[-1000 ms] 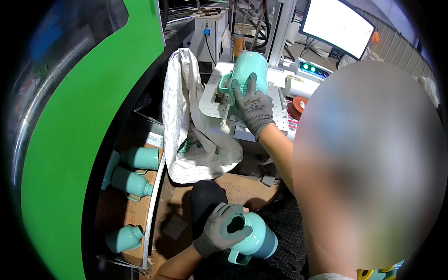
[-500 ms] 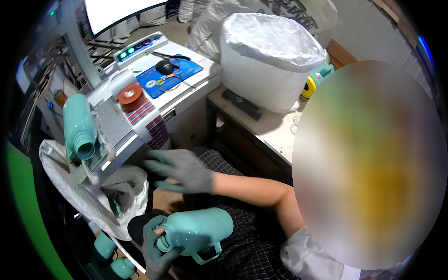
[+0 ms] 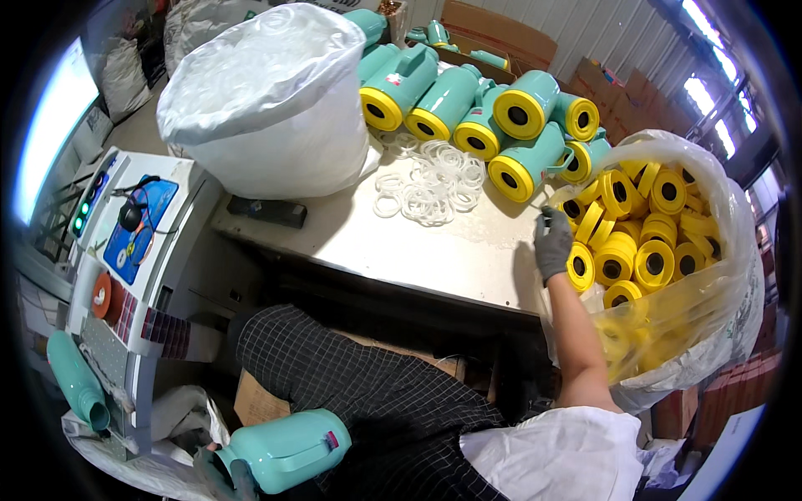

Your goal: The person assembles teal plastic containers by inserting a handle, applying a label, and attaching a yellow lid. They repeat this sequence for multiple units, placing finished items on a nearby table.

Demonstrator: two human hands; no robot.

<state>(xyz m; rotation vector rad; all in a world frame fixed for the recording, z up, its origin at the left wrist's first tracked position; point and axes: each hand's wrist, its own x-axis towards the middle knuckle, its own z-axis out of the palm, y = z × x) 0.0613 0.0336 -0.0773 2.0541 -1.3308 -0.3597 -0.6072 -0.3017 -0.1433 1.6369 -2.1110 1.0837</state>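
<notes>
Low at the left, my gloved left hand (image 3: 224, 472) grips the neck end of a glossy teal jug (image 3: 288, 451), which lies tilted across my lap. A side handle and a small dark red label show on it. Away to the right, my gloved right hand (image 3: 553, 244) is at the near edge of a clear plastic bag (image 3: 725, 321). Its fingers are slightly bent and partly hidden, with nothing visible in them. Beside these fingers, round yellow caps (image 3: 616, 257) with black centres fill the bag.
Teal jugs with yellow bases (image 3: 447, 102) lie stacked on the white table (image 3: 393, 263). White rings (image 3: 434, 188) are heaped before them. A white sack (image 3: 267, 92) stands at the table's left end. Another teal bottle (image 3: 73, 376) rests on the machine (image 3: 117, 330) at left.
The view has swung right. My right hand has moved from over my lap to the bag of yellow caps. My left hand still holds the teal jug, now turned differently.
</notes>
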